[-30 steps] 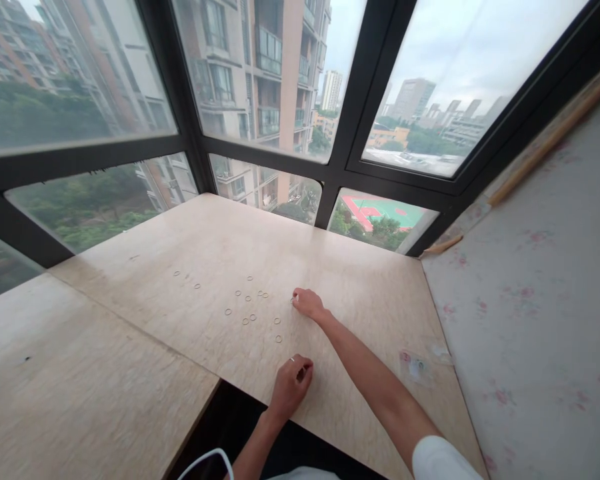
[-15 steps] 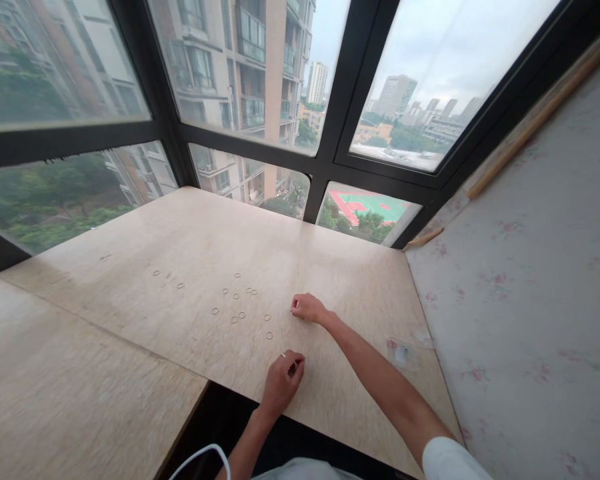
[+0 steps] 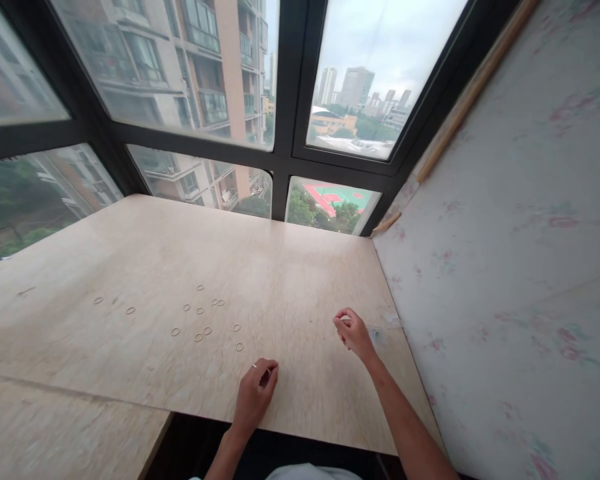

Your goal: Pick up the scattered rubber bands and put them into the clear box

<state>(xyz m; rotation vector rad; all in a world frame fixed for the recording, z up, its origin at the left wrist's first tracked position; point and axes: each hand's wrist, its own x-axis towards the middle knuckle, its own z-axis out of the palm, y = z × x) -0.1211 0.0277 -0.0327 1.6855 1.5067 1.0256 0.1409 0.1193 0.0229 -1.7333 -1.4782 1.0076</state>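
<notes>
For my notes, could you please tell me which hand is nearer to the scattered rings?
Left: the left hand is just right of the rings, nearer the camera; the right hand is farther right, nearer the wall.

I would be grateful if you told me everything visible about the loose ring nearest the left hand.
This ring is a thin, plain hoop with an open centre; it looks metallic, but is too small to be sure. It lies flat on the pale, marbled tabletop, ahead and to the left of the left hand, apart from it. Only the tabletop touches it.
</notes>
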